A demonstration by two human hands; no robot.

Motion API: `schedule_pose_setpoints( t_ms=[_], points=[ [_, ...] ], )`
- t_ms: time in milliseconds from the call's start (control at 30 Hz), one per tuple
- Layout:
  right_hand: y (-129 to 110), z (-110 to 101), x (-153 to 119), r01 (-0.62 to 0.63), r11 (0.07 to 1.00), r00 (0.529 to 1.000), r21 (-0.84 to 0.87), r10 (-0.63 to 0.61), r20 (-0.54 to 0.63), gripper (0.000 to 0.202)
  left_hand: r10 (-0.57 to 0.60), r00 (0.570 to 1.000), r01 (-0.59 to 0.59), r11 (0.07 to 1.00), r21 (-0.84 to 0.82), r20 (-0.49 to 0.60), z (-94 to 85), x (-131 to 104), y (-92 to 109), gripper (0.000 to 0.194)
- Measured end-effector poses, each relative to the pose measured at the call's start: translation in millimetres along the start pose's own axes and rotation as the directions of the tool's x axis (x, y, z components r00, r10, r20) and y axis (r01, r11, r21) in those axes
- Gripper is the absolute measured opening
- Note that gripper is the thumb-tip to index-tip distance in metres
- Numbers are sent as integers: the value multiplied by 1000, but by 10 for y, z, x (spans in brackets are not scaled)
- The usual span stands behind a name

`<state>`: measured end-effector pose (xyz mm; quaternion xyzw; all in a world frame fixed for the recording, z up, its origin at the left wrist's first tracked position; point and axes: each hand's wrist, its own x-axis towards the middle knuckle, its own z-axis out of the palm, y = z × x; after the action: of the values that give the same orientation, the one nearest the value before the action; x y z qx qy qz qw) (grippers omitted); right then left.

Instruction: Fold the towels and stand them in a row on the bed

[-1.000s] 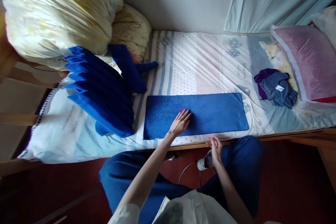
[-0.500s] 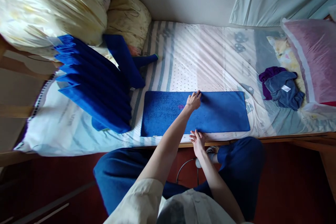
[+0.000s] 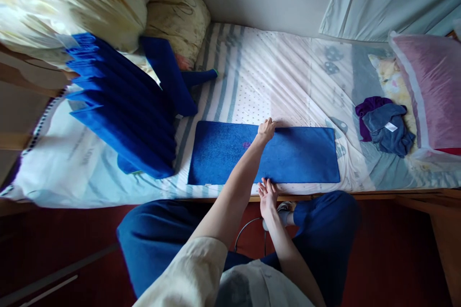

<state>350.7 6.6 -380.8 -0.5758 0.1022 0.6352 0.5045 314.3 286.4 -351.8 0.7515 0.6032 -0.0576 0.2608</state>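
Note:
A blue towel [image 3: 223,151] lies flat and wide on the bed [image 3: 273,81], near its front edge. My left hand [image 3: 267,129] is at the middle of the towel's far edge, fingers bent together at the cloth; what they pinch is too small to make out. At the near edge, my right hand [image 3: 267,194] rests palm up with its fingers apart, fingertips by the hem. A small purple mark [image 3: 247,145] shows on the towel left of my left hand.
At the left stands a pile of folded blue towels [image 3: 126,110], beside more blue cloth [image 3: 167,74] and cushions [image 3: 178,14]. Purple and grey-blue cloths [image 3: 389,127] lie crumpled at the right, near a pink pillow [image 3: 428,91]. The bed's wooden edge [image 3: 360,195] runs above my knees.
The view has shifted slightly. My left hand has moved a little to the far edge of the towel, and its fingers are drawn in more. My right hand remains at the near edge.

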Motion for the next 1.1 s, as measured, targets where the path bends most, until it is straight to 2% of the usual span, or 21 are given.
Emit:
schedule_pose_setpoints(
  t_ms=[200, 300, 467, 633, 767, 900, 1000, 1100],
  points=[
    [55, -65, 26, 8, 1000, 1000, 9, -8, -19, 40, -43, 998, 45, 998, -34, 47, -87, 48, 29, 32],
    [59, -95, -4, 15, 1000, 1000, 22, -14, -17, 39, -52, 998, 54, 996, -74, 18, -174, 33, 25, 32],
    [-12, -150, -145, 39, 999, 999, 17, -40, 25, 35, -35, 999, 29, 991, -131, -39, -427, -116, 94, 30],
    [-182, -223, -349, 121, 991, 990, -52, -117, 72, 39, -21, 993, -2, 980, -197, -116, -759, -338, 223, 26],
    [-353, -352, -522, 229, 965, 972, -126, -221, 76, 41, 53, 969, -113, 964, -240, -241, -1032, -600, 309, 24],
    [-599, -523, -650, 395, 905, 917, -160, -378, 126, 38, 130, 917, -266, 905, -333, -378, -1250, -934, 359, 19],
    [-900, -590, -732, 486, 861, 870, -151, -461, 175, 36, 111, 899, -313, 839, -445, -423, -1405, -1170, 373, 18],
    [-1306, -547, -841, 561, 820, 824, -110, -540, 171, 41, 56, 883, -327, 787, -524, -466, -1597, -1366, 383, 18]
  ],
)
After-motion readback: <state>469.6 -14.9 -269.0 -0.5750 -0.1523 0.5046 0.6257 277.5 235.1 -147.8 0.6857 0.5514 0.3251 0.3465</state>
